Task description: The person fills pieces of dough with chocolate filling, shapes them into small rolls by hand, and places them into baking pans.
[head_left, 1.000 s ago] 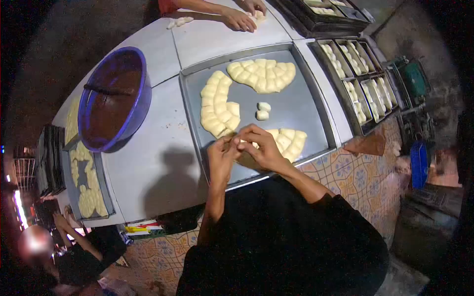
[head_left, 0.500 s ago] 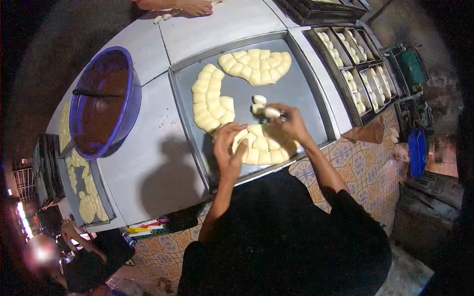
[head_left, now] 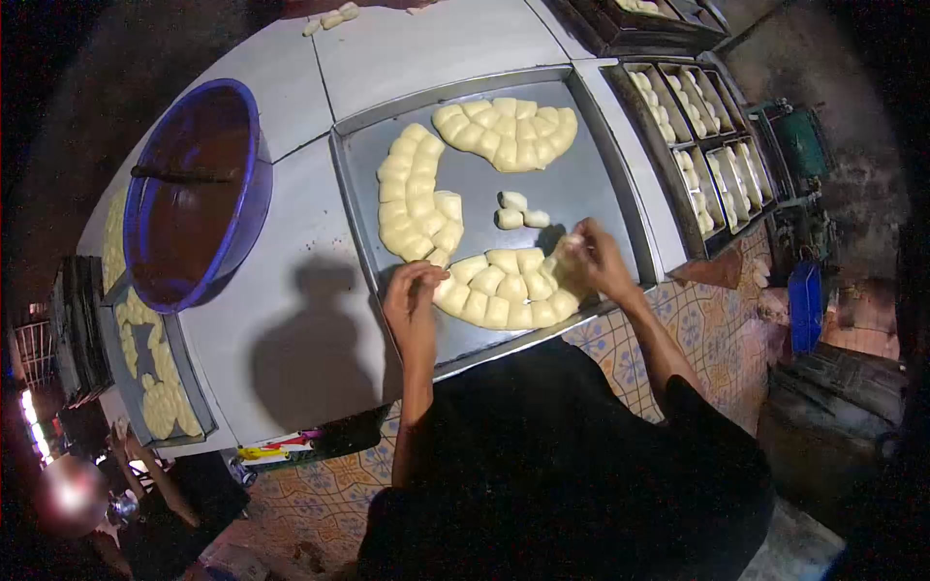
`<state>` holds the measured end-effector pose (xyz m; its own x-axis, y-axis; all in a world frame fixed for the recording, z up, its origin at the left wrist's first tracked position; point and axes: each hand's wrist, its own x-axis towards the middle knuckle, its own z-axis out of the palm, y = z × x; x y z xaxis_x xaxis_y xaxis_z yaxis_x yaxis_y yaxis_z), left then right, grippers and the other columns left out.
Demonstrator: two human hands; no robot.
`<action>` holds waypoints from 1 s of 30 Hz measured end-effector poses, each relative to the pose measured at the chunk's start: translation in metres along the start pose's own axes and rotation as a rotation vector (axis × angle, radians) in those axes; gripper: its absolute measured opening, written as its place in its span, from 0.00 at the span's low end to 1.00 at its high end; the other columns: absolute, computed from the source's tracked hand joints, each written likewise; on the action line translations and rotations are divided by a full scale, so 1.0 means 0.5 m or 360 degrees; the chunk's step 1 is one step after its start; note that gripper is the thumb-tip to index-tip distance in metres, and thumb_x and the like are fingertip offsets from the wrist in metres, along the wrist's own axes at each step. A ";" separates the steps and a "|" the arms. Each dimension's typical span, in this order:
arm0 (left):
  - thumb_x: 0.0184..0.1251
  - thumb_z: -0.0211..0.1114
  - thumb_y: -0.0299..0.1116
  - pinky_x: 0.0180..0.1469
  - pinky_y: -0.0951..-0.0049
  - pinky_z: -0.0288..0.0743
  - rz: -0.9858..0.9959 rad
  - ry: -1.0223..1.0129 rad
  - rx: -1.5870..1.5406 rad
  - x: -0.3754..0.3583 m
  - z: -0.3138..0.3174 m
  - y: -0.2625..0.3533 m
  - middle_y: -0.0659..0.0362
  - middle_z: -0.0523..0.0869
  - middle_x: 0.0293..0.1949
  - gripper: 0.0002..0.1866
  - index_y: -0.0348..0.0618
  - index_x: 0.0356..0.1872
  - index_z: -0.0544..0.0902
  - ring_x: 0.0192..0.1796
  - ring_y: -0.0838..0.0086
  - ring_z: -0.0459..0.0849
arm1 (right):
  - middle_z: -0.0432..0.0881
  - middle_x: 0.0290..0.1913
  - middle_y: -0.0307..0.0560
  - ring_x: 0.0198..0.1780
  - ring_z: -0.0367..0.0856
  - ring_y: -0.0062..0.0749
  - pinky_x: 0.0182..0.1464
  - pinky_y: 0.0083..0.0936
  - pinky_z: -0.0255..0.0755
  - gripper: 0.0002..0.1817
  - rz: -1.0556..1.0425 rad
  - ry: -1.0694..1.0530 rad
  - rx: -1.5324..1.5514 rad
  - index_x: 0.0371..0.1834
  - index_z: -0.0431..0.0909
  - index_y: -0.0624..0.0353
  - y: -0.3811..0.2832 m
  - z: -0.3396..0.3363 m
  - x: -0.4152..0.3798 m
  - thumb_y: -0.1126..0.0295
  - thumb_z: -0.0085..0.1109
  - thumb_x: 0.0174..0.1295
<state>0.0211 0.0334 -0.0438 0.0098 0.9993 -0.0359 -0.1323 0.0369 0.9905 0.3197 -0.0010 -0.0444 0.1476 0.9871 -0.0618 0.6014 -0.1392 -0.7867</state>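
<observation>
A metal tray (head_left: 475, 179) holds pale dough pieces laid in three groups. My left hand (head_left: 414, 302), its fingers bent together, is at the left end of the near dough group (head_left: 506, 290); what its fingertips hold, if anything, is hidden. At that group's right end my right hand (head_left: 601, 259) pinches a small pale piece of dough (head_left: 573, 242). Three loose dough pieces (head_left: 521, 211) lie together in the middle of the tray. A curved dough group (head_left: 412, 194) runs along the left side, and a fan-shaped one (head_left: 509, 133) sits at the far side.
Left of the tray stands a purple basin (head_left: 257, 198) with brown contents and a stick across it. A smaller dough tray (head_left: 199, 392) is at the lower left, near another person (head_left: 174, 494). Divided pans of dough (head_left: 693, 145) stand on the right.
My left hand has moved left, off the middle of the near group. My right hand has left the loose pieces and moved slightly right. The other person's hands at the top are out of view.
</observation>
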 end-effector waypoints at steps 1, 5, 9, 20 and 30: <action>0.65 0.57 0.18 0.50 0.73 0.75 0.0055 -0.0056 0.0098 -0.001 0.006 0.005 0.54 0.82 0.38 0.05 0.33 0.41 0.77 0.41 0.72 0.83 | 0.76 0.34 0.45 0.40 0.77 0.34 0.41 0.26 0.73 0.13 -0.0022 0.0258 0.0275 0.42 0.71 0.63 0.004 -0.015 0.013 0.70 0.62 0.59; 0.69 0.58 0.25 0.51 0.69 0.76 -0.0142 -0.0211 -0.0191 -0.009 0.027 0.002 0.52 0.82 0.39 0.09 0.33 0.46 0.76 0.44 0.69 0.82 | 0.75 0.46 0.44 0.45 0.76 0.24 0.46 0.23 0.74 0.16 -0.0599 0.0869 0.0696 0.52 0.68 0.60 -0.185 -0.109 0.053 0.74 0.59 0.62; 0.74 0.51 0.43 0.54 0.63 0.75 -0.0786 -0.0428 -0.1327 -0.009 0.075 0.037 0.48 0.80 0.48 0.22 0.34 0.57 0.71 0.50 0.61 0.80 | 0.77 0.53 0.54 0.53 0.77 0.39 0.55 0.31 0.71 0.24 -0.0942 0.0376 -0.0021 0.57 0.71 0.60 -0.248 -0.044 0.024 0.75 0.63 0.56; 0.75 0.52 0.38 0.56 0.75 0.69 -0.0557 -0.0089 -0.1315 -0.031 0.052 -0.010 0.60 0.78 0.52 0.20 0.40 0.62 0.71 0.53 0.76 0.76 | 0.74 0.46 0.50 0.47 0.76 0.37 0.46 0.27 0.72 0.14 -0.0660 -0.0098 0.0487 0.49 0.79 0.63 -0.285 0.174 0.008 0.77 0.58 0.58; 0.66 0.61 0.29 0.51 0.76 0.73 0.0010 0.0037 0.0107 -0.024 -0.007 0.024 0.57 0.83 0.47 0.13 0.34 0.48 0.81 0.47 0.79 0.79 | 0.66 0.53 0.47 0.46 0.71 0.31 0.45 0.26 0.69 0.29 -0.0781 -0.0350 0.0558 0.53 0.78 0.63 -0.311 0.204 0.064 0.46 0.42 0.70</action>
<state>0.0158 0.0218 -0.0320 -0.0140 0.9994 -0.0318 -0.0655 0.0308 0.9974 0.1511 0.0601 0.0133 -0.2663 0.9278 0.2613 0.2603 0.3303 -0.9073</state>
